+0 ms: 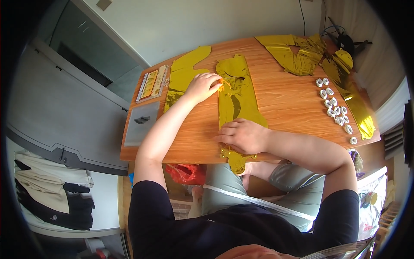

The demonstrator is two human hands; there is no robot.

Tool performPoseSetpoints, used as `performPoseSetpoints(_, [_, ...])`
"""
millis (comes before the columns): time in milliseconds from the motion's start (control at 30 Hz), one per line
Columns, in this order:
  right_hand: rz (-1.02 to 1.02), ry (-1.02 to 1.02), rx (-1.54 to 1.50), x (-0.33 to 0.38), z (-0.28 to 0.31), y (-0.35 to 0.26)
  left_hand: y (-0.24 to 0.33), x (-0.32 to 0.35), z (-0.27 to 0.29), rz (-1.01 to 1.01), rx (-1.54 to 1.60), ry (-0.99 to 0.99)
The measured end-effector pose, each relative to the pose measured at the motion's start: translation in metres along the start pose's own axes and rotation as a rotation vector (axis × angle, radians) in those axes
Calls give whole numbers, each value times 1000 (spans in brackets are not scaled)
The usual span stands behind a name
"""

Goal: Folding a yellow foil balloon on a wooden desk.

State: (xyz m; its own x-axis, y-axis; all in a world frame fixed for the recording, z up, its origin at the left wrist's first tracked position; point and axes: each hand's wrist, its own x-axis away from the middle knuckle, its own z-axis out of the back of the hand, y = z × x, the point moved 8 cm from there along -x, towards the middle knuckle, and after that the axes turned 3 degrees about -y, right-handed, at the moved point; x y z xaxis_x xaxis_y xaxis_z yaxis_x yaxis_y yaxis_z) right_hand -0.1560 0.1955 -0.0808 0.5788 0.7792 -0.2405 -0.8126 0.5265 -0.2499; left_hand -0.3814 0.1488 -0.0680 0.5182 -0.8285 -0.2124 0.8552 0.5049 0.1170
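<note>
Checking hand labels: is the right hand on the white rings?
No, the right hand lies on the middle gold foil piece, with the white rings well apart to its right.

At nine o'clock, a broad grey door (82,103); at eight, cream and black clothes (49,196) lying on a white shelf (105,196). Toward twelve, a pale wall (194,28), with dark cables (337,26) looped at two. At seven, low down, a crumpled red plastic bag (185,173); at four, white plastic (366,213) with a small round yellowish object (370,198).
</note>
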Motion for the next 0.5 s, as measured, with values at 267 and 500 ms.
performPoseSetpoints(267, [-21, -47, 117, -1, -4, -2, -7, -2, -3, 8, -173, -40])
performPoseSetpoints(500, [-24, -32, 97, 0, -4, 0, -8, 11, -7, 293, 104, -6])
